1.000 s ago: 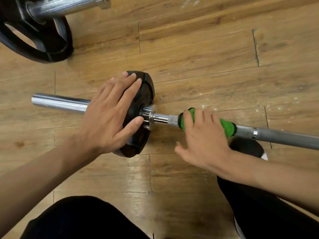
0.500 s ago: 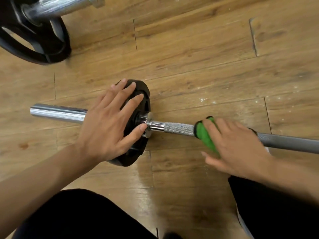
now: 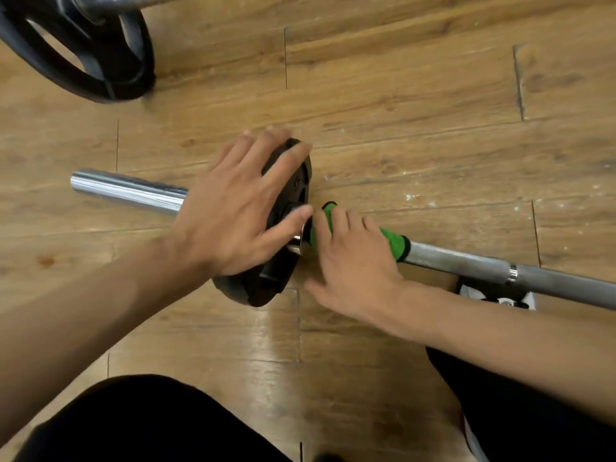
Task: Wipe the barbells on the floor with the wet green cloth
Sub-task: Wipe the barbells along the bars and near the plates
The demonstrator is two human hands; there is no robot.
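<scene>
On the floor, my flat left hand presses the plate; my right hand grips green cloth round the barbell.

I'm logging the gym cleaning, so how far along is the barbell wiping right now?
Nothing reads as clearly finished. In hand: the right hand grips the green cloth wrapped round the bar right beside the small black plate, which the left hand presses with straight fingers. Probably left: the chrome sleeve, the plate itself and the second barbell at top left.
</scene>
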